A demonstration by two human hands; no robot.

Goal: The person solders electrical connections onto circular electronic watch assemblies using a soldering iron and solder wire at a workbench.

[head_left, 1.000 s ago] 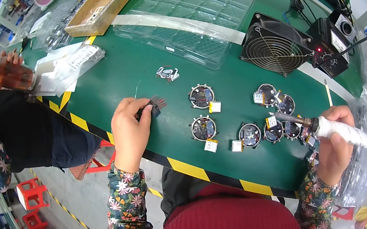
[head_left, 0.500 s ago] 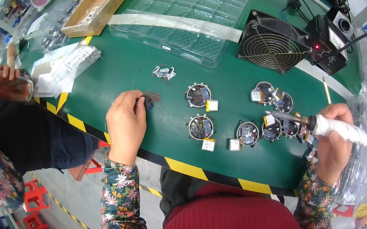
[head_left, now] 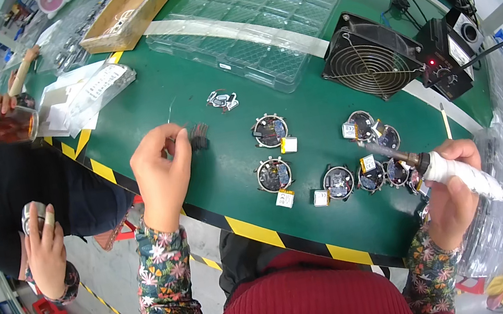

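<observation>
Left hand (head_left: 160, 173) rests on the green worktop (head_left: 200, 92), fingers pinched narrow on what appears to be a thin wire beside a small dark connector (head_left: 197, 136). Right hand (head_left: 452, 189) grips a soldering iron (head_left: 449, 172), tip over the round circuit boards (head_left: 369, 156) near the worktop's front edge.

the left hand (head_left: 160, 173) hides part of the small dark connector (head_left: 197, 137).
</observation>
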